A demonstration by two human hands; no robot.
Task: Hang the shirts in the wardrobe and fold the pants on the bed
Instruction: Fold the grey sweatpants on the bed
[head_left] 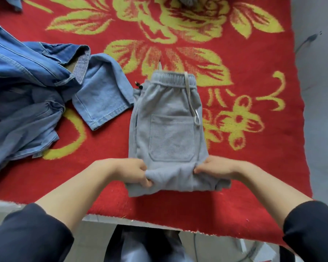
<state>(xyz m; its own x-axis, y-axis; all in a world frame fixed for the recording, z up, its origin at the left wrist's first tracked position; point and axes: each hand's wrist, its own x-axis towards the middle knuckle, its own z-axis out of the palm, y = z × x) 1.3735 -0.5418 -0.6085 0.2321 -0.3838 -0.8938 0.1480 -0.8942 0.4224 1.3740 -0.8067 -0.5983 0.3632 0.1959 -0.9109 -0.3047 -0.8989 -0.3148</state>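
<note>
Grey sweatpants (169, 118) lie partly folded on the bed, waistband away from me, a patch pocket facing up and a drawstring hanging down the right side. The near end is rolled into a thick fold. My left hand (134, 172) pinches the left end of that fold. My right hand (214, 167) grips its right end. To the left lies a heap of blue denim garments (27, 87), one pale denim sleeve (102, 91) reaching toward the sweatpants.
The bed is covered by a red blanket with yellow flowers (178, 35). Its near edge (140, 218) runs just in front of my arms. Grey floor (322, 91) lies to the right. Another grey cloth (187, 0) shows at the top edge.
</note>
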